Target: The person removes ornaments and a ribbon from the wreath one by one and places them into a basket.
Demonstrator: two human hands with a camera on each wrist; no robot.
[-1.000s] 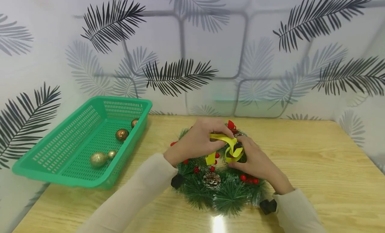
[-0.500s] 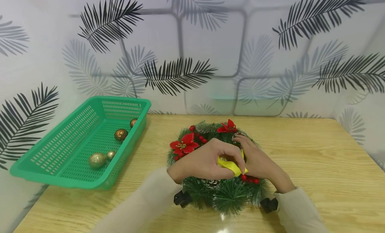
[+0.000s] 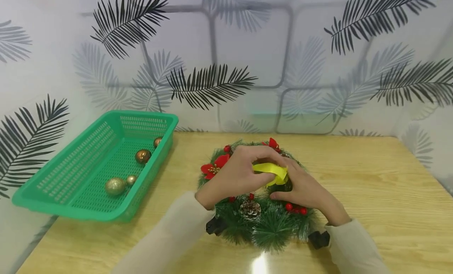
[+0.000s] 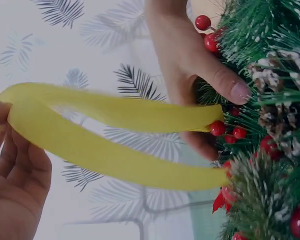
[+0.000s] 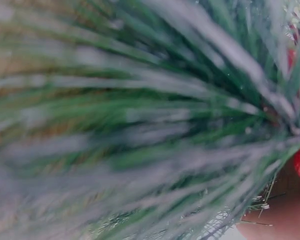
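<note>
A green pine wreath point(image 3: 272, 227) lies on the table, trimmed with a snow-tipped pinecone point(image 3: 250, 209), red berries and red flowers point(image 3: 212, 170). My left hand point(image 3: 242, 171) is above its middle, pinching a yellow ribbon point(image 3: 270, 170) between thumb and fingers. In the left wrist view two lengths of this ribbon point(image 4: 130, 160) run from the left hand point(image 4: 17, 175) down to the wreath. My right hand point(image 3: 306, 187) grips the wreath's right side, its thumb toward the inner opening. Blurred pine needles point(image 5: 140, 115) fill most of the right wrist view.
At the left stands a green plastic basket point(image 3: 70, 213) holding several ornament balls, among them a gold one point(image 3: 115, 186) and a bronze one point(image 3: 143, 156). The wooden table point(image 3: 371, 179) reaches back to a leaf-patterned wall point(image 3: 247, 54).
My left hand first went down over the wreath's middle, then rose again with the yellow ribbon. Ribbon loops seen hanging by the right hand are now drawn up. The right hand stays on the wreath.
</note>
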